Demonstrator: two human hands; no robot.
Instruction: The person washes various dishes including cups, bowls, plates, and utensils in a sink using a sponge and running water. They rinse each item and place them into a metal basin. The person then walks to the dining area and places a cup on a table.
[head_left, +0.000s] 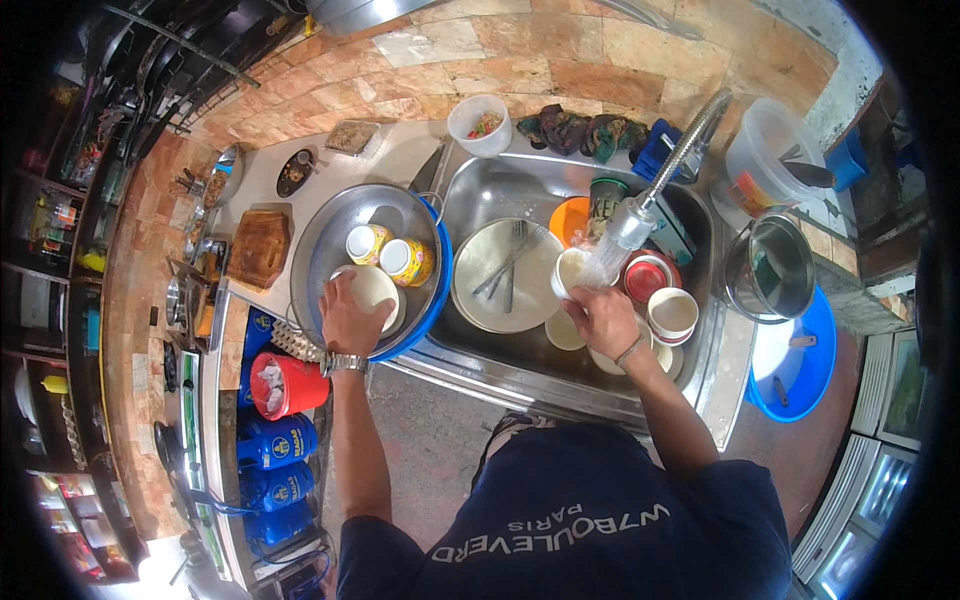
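Note:
My left hand (351, 315) grips a white bowl (373, 289) inside a metal mesh colander (315, 259), which rests in a blue basin (444, 277). Two yellow jars with white lids (405, 260) stand beside that bowl. Over the steel sink (480, 180), my right hand (604, 322) holds a small white bowl (568, 274) under water from the faucet head (628, 225). Left of it in the sink lies a large pale plate (480, 300) with several forks and spoons (510, 277) on it. Red and white bowls (672, 313) are stacked to the right, partly behind my right hand.
A wooden cutting board (259, 249) and a food tub (480, 127) are on the counter. At the right stand a steel pot (772, 266), a clear plastic bucket (772, 157) and a blue basin (814, 360). A red bin (289, 386) and blue gas cylinders (277, 442) sit at lower left.

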